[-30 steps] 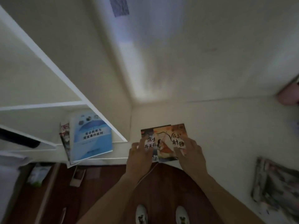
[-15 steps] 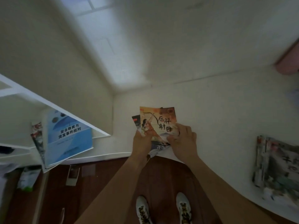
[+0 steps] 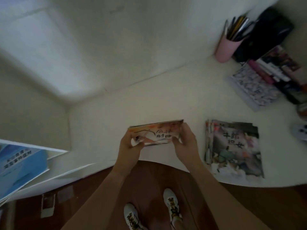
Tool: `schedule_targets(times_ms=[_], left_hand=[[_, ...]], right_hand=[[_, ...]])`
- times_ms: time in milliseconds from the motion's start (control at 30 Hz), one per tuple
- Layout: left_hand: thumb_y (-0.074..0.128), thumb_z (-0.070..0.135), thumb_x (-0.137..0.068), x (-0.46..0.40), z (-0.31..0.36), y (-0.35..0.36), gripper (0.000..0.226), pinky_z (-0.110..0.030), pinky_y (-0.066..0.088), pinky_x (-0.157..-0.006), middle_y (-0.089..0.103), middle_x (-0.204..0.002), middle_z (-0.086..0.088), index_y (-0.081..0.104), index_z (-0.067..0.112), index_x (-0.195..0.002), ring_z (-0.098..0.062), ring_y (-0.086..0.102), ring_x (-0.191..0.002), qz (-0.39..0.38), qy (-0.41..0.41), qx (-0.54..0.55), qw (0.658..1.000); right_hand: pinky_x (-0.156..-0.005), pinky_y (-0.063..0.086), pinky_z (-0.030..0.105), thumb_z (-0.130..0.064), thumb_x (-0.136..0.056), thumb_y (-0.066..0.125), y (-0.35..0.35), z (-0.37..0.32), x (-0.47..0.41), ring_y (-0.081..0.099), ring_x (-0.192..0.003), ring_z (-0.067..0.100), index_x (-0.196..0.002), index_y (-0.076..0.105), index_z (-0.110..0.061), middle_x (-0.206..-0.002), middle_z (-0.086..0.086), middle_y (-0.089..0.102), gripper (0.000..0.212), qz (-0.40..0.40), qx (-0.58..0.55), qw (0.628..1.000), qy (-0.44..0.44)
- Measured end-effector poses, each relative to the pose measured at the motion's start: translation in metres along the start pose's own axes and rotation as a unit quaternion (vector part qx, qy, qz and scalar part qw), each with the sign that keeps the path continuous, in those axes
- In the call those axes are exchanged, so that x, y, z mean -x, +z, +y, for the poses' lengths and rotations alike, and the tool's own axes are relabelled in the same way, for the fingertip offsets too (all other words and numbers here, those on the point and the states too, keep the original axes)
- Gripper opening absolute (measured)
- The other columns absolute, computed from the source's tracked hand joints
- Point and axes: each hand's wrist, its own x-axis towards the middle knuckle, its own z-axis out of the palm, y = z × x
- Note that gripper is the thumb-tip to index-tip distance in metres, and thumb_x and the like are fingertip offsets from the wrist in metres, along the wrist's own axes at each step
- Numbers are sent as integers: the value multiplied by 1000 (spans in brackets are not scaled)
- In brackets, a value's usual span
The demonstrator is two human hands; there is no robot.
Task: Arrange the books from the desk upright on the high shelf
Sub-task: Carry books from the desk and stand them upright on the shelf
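In the middle of the frame, the left hand (image 3: 128, 145) and the right hand (image 3: 185, 141) are holding a thin orange picture book (image 3: 156, 134) above the white counter (image 3: 166, 100), fingers curling around its two short edges. A stack of books (image 3: 234, 150) is lying on the counter at the right, and a blue book (image 3: 20, 161) is leaning at the lower left.

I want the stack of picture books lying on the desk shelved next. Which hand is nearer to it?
Right. The right hand grips the orange book just beside the stack; the left hand holds the book's far end.
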Motion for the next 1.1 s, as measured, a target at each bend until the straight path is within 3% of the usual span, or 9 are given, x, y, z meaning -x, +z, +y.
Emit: schedule_targets(times_ms=[67,267,333,400,533,633,767,933,1100], left_hand=[[63,-17,-87,6,-5,19,36,-38,57,-90,73,-112,-3,64,11,-108,-26,68,-111,17,-25,71,997],[59,3,-101,16,44,74,22,-33,60,-87,66,-110,-4,48,3,-120,-13,69,-101,13,-10,103,995],[61,9,-101,21,68,104,24,-35,59,-78,64,-102,-4,43,9,-117,-18,69,-95,-30,-13,42,999],[62,18,-100,30,84,140,28,-32,54,-72,63,-98,4,42,13,-120,-13,66,-87,-79,-3,-51,996],[56,38,-100,42,77,200,45,-34,48,-89,53,-123,-1,46,14,-137,-24,57,-113,-118,79,-239,960],[43,50,-104,45,48,218,77,-44,42,-110,28,-162,-7,10,15,-163,-29,36,-144,-170,86,-370,909],[36,54,-106,42,36,213,77,-45,37,-116,18,-169,-5,-1,20,-164,-27,28,-150,-200,78,-350,912],[42,46,-107,40,36,149,60,-34,29,-119,35,-161,2,24,25,-161,-19,35,-147,-144,14,-235,961],[48,40,-106,64,-4,15,35,-36,47,-105,62,-130,5,55,26,-138,-11,60,-114,14,-69,-160,985]], right_hand=[[-81,48,16,0,-95,55,5,6,5,63,-98,2,-111,58,-23,-104,-8,67,28,-6,-21,999,27],[-64,48,26,-14,-105,48,-46,-17,15,59,-73,3,-117,50,-19,-86,-5,62,13,99,-32,994,46],[-61,45,13,-15,-104,49,-90,-25,22,60,-78,-2,-127,44,-22,-94,-9,63,24,161,-4,984,73],[-67,47,18,-15,-102,51,-135,-22,31,61,-89,9,-130,45,-22,-104,-7,62,30,199,54,972,112],[-79,48,35,-23,-95,55,-196,18,45,58,-97,24,-125,58,-18,-111,6,60,30,243,203,926,206],[-77,38,36,-38,-91,55,-199,51,49,55,-102,31,-117,58,-19,-111,12,62,33,136,379,878,258],[-90,46,44,-37,-97,60,-190,49,49,54,-115,36,-137,46,-17,-127,15,56,47,96,324,893,297],[-98,45,54,-26,-97,61,-143,9,57,45,-125,40,-142,46,-12,-140,19,49,49,190,316,920,134],[-99,47,46,-26,-98,62,-20,-48,78,58,-116,31,-129,61,-21,-126,6,62,31,26,243,969,-39]])
